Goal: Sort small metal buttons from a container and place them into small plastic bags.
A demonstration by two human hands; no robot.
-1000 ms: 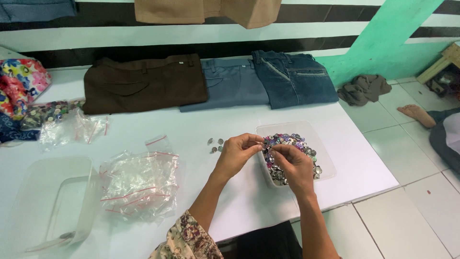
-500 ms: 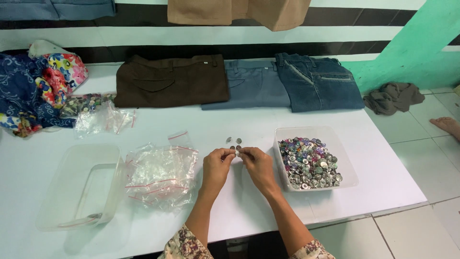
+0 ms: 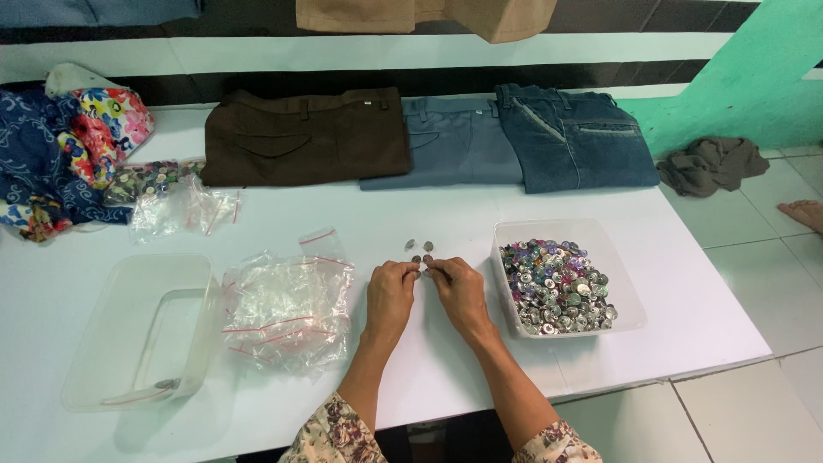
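Observation:
My left hand (image 3: 392, 288) and my right hand (image 3: 457, 287) rest side by side on the white table (image 3: 703, 309), fingertips meeting over a few small metal buttons (image 3: 420, 255) laid out just beyond them. Both hands pinch at buttons there; what each grips is too small to make out. To the right of my right hand stands a clear plastic tub (image 3: 630, 296) heaped with several shiny coloured and silver buttons (image 3: 555, 285). A pile of small clear zip bags (image 3: 287, 309) lies to the left of my left hand.
An almost empty clear container (image 3: 137, 330) sits at the left front. Folded brown trousers (image 3: 304, 137), grey-blue trousers (image 3: 454, 146) and dark jeans (image 3: 574, 141) line the back. Patterned fabric (image 3: 60, 154) and a bag of buttons (image 3: 163, 193) lie far left. A grey rag (image 3: 711, 163) is on the tiled floor.
My hands came away from the button tub and moved left to the table's middle, where they set buttons down. The view shifted left.

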